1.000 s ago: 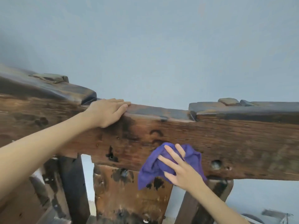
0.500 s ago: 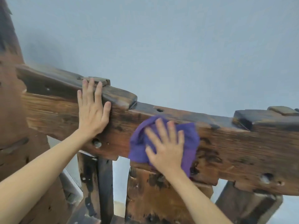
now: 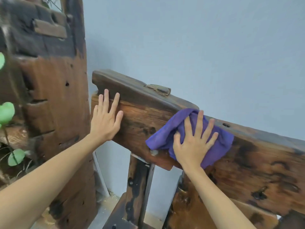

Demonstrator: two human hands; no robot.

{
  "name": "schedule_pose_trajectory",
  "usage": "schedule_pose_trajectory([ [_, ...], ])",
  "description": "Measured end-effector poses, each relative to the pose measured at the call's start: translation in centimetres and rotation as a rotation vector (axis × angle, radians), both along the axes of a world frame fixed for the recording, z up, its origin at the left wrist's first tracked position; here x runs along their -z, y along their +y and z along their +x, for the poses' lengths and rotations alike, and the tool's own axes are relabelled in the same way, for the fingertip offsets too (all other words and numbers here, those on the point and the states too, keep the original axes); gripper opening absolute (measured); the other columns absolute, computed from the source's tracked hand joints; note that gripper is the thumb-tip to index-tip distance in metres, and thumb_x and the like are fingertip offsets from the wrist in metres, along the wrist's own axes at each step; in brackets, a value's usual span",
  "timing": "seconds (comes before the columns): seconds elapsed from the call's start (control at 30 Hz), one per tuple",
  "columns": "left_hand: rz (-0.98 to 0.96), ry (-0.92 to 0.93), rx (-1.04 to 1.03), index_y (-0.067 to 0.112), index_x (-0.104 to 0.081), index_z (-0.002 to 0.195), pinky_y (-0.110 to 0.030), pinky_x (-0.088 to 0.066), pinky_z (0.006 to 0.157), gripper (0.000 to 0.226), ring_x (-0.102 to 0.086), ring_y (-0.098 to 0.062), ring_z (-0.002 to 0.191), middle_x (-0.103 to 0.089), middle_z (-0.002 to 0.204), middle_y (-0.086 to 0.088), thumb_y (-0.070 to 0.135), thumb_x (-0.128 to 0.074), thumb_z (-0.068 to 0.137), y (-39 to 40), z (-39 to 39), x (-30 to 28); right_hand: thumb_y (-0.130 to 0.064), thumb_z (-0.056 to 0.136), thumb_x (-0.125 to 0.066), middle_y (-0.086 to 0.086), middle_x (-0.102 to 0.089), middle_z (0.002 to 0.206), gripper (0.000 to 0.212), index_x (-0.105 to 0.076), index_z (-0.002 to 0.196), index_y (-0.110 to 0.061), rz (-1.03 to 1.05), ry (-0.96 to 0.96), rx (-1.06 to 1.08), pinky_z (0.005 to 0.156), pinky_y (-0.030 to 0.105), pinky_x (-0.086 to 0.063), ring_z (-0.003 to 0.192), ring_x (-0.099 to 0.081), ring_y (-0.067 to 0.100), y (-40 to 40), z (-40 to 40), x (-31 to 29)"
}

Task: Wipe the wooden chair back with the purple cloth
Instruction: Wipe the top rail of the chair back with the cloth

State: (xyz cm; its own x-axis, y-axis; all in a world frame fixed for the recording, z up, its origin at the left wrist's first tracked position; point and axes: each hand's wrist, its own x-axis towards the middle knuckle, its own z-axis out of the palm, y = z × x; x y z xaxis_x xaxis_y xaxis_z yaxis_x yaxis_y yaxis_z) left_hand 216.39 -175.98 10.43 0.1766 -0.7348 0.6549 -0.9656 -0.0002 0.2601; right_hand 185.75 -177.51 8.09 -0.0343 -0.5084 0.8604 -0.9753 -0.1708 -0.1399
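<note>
The wooden chair back (image 3: 145, 116) is a thick, dark-stained top rail that slopes down to the right, carried on upright posts. Crumpled against its front face lies the purple cloth (image 3: 165, 134). My right hand (image 3: 194, 142) presses flat on the cloth with fingers spread and straight. My left hand (image 3: 105, 119) lies flat on the rail's left end, fingers straight and pointing up, a hand's width left of the cloth.
A tall, rough wooden panel (image 3: 54, 100) stands just left of the chair. Green leaves (image 3: 6, 111) hang at the left edge. A plain blue-grey wall (image 3: 198, 47) is behind. A dark upright post (image 3: 138, 187) runs down under the rail.
The view has swung left along the rail. My right hand has slid the cloth leftward and up the rail. My left hand has moved to the rail's left end.
</note>
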Motion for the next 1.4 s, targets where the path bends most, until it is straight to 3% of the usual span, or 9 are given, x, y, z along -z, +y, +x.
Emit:
schedule_pose_trajectory([
  [0.2, -0.029, -0.042, 0.088, 0.033, -0.005, 0.162, -0.057, -0.022, 0.121, 0.062, -0.002, -0.031, 0.157, 0.007, 0.171, -0.005, 0.044, -0.024, 0.104, 0.4, 2.1, 0.4, -0.026, 0.089, -0.067, -0.010, -0.007, 0.172, 0.076, -0.035, 0.157, -0.034, 0.231, 0.546, -0.548, 0.123, 0.035, -0.024, 0.158, 0.013, 0.019, 0.1, 4.1, 6.6],
  [0.33, -0.091, 0.014, 0.190, 0.029, -0.013, 0.162, -0.047, -0.011, 0.125, 0.058, -0.001, -0.023, 0.157, 0.002, 0.171, 0.000, 0.036, -0.025, 0.105, 1.0, 2.9, 0.0, -0.035, 0.081, -0.069, -0.009, -0.008, 0.172, 0.071, -0.046, 0.149, -0.033, 0.150, 0.424, -0.399, 0.127, 0.037, 0.008, 0.159, 0.003, 0.022, -0.8, 3.2, 5.3],
  [0.6, -0.255, 0.851, 0.173, 0.019, -0.040, 0.146, -0.014, -0.033, 0.093, 0.060, -0.047, -0.010, 0.120, -0.042, 0.141, 0.002, 0.049, -0.022, 0.097, 2.4, 1.1, -2.0, -0.041, 0.094, -0.062, 0.003, -0.017, 0.171, 0.067, -0.042, 0.155, -0.023, 0.051, 0.368, -0.483, 0.125, 0.039, -0.001, 0.159, -0.003, 0.030, -2.6, 19.1, -3.0],
  [0.73, -0.055, 0.979, 0.369, 0.025, -0.058, 0.131, -0.036, -0.040, 0.111, 0.042, -0.054, -0.016, 0.127, -0.059, 0.136, 0.002, 0.045, -0.030, 0.107, 3.5, 3.6, 0.4, -0.007, 0.093, -0.065, 0.001, -0.006, 0.172, 0.073, -0.034, 0.158, -0.017, 0.277, 0.550, -0.779, 0.129, 0.038, -0.004, 0.159, 0.007, 0.024, -2.7, 22.3, 0.3],
  [0.83, 0.252, 1.193, 0.422, 0.034, -0.058, 0.131, -0.041, -0.043, 0.102, 0.039, -0.053, -0.018, 0.126, -0.056, 0.135, 0.012, 0.050, -0.032, 0.107, 5.3, 4.8, 3.1, 0.008, 0.093, -0.057, -0.009, -0.005, 0.172, 0.076, -0.031, 0.160, -0.017, 0.440, 0.682, -0.965, 0.129, 0.039, -0.014, 0.158, -0.001, 0.012, -2.5, 18.5, 2.9],
  [0.97, 0.462, 1.108, 0.326, 0.029, -0.047, 0.142, -0.039, -0.042, 0.092, 0.051, -0.052, -0.017, 0.119, -0.043, 0.137, 0.014, 0.059, -0.037, 0.102, 8.1, 4.7, 4.5, -0.014, 0.068, -0.087, 0.016, -0.057, 0.142, 0.050, -0.076, 0.117, -0.008, 0.344, 0.850, -0.743, 0.107, 0.044, -0.045, 0.128, -0.058, 0.036, -0.3, 10.7, 3.8],
  [1.1, 0.616, 0.859, 0.335, 0.022, -0.061, 0.120, -0.031, -0.054, 0.082, 0.029, -0.065, -0.015, 0.105, -0.062, 0.125, 0.005, 0.042, -0.049, 0.103, 9.7, 1.8, 3.8, 0.004, 0.066, -0.074, 0.018, -0.056, 0.110, 0.063, -0.064, 0.127, -0.011, 0.377, 0.507, -0.688, 0.064, 0.039, -0.055, 0.074, -0.063, 0.039, 1.8, 3.4, 2.3],
  [1.27, 0.692, 0.683, 0.595, 0.009, -0.070, 0.102, -0.014, -0.051, 0.063, 0.012, -0.068, -0.016, 0.078, -0.074, 0.103, -0.012, 0.008, -0.058, 0.099, 11.0, -8.9, 3.4, -0.003, 0.074, -0.078, 0.010, -0.045, 0.122, 0.074, -0.053, 0.139, -0.028, 0.299, 0.144, -0.505, 0.093, 0.041, -0.047, 0.106, -0.051, 0.034, 8.1, -6.8, -0.1],
  [1.4, 0.762, 0.561, 0.793, 0.016, -0.065, 0.123, -0.029, -0.052, 0.093, 0.039, -0.067, -0.018, 0.103, -0.071, 0.114, -0.006, 0.021, -0.079, 0.087, 11.9, -19.4, 3.3, -0.008, 0.081, -0.076, 0.015, -0.039, 0.136, 0.068, -0.054, 0.143, -0.028, 0.267, -0.021, -0.418, 0.099, 0.043, -0.048, 0.120, -0.050, 0.036, 13.7, -15.6, -0.9],
])
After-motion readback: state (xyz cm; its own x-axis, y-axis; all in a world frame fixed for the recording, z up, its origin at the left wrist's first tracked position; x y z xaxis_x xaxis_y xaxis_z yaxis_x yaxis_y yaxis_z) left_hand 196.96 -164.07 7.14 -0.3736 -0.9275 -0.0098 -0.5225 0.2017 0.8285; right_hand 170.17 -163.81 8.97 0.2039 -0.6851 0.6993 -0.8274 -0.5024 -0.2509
